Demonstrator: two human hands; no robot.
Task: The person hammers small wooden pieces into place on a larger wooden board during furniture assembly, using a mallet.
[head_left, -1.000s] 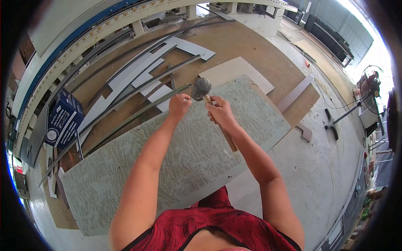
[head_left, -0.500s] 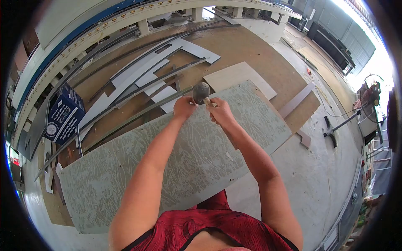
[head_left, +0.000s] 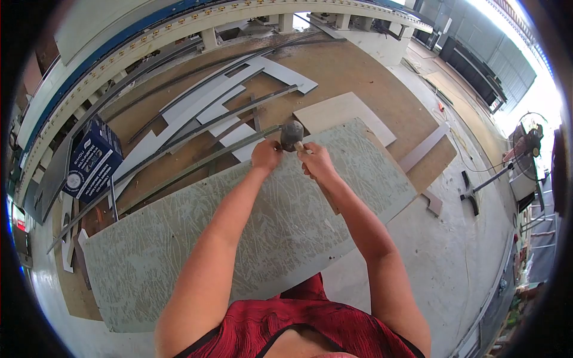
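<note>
A rubber mallet [head_left: 292,135] with a dark rounded head and a pale wooden handle is in my right hand [head_left: 316,161], whose fingers wrap the handle. The mallet head is over the far edge of a large grey-green panel [head_left: 268,221] with streaked markings. Just left of the head, my left hand [head_left: 267,155] is closed at that edge, its fingertips partly hidden. Whatever it pinches does not show. Close beyond it passes the end of a long greenish strip [head_left: 209,160].
Long metal strips and white cut panels [head_left: 218,89] lie on a brown board [head_left: 340,65] beyond. At left stands a dark blue adhesive box [head_left: 94,158]. A pale board [head_left: 346,116] lies past the panel. A fan [head_left: 526,145] stands at right; a long machine [head_left: 239,24] spans the back.
The view has shifted slightly. Both hands and the mallet keep nearly the same places at the panel's edge, with the mallet head marginally lower.
</note>
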